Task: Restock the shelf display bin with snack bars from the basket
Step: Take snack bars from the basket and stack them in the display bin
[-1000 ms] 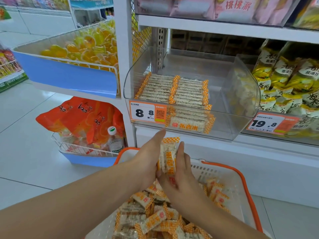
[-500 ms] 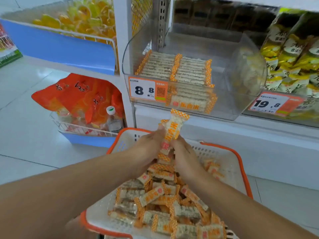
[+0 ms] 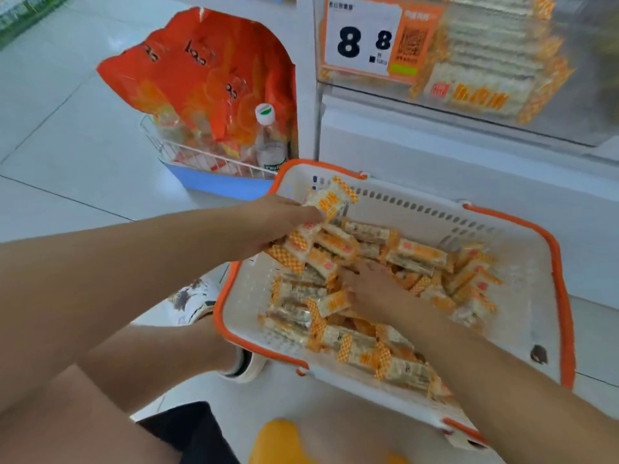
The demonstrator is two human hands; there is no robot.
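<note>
Your left hand (image 3: 278, 219) is at ten o'clock over the white slotted plastic basket with the orange rim (image 3: 522, 296). Its fingers curl round a small bunch of snack bars in crinkly clear wrappers with orange checked ends (image 3: 330, 200), one bar poking out toward one o'clock.

Your right hand (image 3: 371, 289) is down in the loose pile of bars (image 3: 412, 252) at basket centre. Fingers look bent into the heap, but motion blur hides whether they have closed on anything; I cannot tell.

The clear rigid display bin with the orange-and-white price tag (image 3: 361, 38) sits at one o'clock on the shelf, above the basket. Bars inside it lie stacked flat in tidy rows.

Step in hand, by my reading: gathering a handful before lifting to the bin.

- Square the bars up lengthwise in the left hand so they go in parallel, matching the rows already there.
- Grip mid-body, not by the crimped ends. The film looks slick and the ends flimsy, so bars may slide out.
- Take a modest bunch; an overfull grip likely sheds bars back into the basket.

Off-task at eleven o'clock: a glossy orange foil bag (image 3: 207, 72) and a clear bottle with a white cap (image 3: 268, 142) stand in a white wire rack (image 3: 187, 155).
</note>
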